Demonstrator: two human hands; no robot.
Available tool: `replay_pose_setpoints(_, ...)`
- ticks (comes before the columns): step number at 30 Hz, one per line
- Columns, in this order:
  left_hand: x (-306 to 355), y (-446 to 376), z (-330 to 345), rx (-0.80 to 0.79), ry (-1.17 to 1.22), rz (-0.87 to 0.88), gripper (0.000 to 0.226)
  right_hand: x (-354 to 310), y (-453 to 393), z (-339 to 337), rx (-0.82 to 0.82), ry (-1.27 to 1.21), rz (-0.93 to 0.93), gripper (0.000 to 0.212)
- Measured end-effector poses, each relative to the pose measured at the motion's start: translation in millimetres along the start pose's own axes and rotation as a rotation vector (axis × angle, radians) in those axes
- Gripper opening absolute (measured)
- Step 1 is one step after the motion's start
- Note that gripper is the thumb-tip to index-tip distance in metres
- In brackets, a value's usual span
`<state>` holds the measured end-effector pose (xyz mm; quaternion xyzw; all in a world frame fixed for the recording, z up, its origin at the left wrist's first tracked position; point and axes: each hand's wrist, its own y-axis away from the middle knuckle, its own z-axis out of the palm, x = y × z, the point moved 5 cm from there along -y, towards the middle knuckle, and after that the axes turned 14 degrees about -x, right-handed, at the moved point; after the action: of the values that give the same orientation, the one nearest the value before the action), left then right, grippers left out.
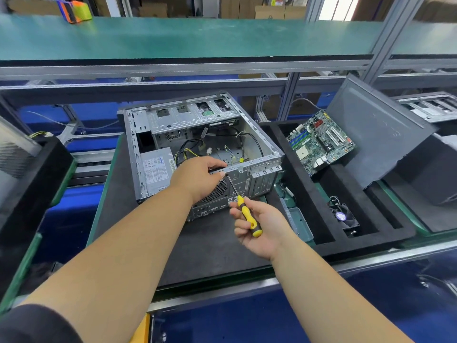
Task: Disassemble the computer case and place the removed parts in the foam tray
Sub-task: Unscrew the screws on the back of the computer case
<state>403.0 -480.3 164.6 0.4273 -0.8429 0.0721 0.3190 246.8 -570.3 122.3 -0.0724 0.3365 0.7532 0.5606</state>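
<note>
A long workbench [371, 256] with a metal front edge runs left to right beneath a green-topped shelf [173, 38]. A dark grey mat [210, 248] with a green border lies on the bench. On the mat stands an open computer case [257, 144], side panel off, its power supply [155, 167] inside at the left. Just right of the mat lies a black foam tray [309, 201] divided into compartments. A green motherboard [321, 142] leans tilted in the far compartment, a small cooling fan [343, 216] sits in a near one, and a large grey panel [378, 129] rests slanted across the tray's right side (propped on its far edge). Another black foam block [34, 174] sits at the left.
</note>
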Motion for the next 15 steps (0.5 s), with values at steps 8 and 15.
replay_pose_setpoints(8,1.3,0.8,0.3,-0.004,-0.009,0.002,0.027,-1.7,-1.0,-1.0,0.177,0.391,-0.114,0.024)
replay_pose_setpoints(15,-0.2,0.2,1.3,0.000,0.001,-0.009,0.027,-25.3,11.5,18.1,0.657,1.871,-0.138,0.018)
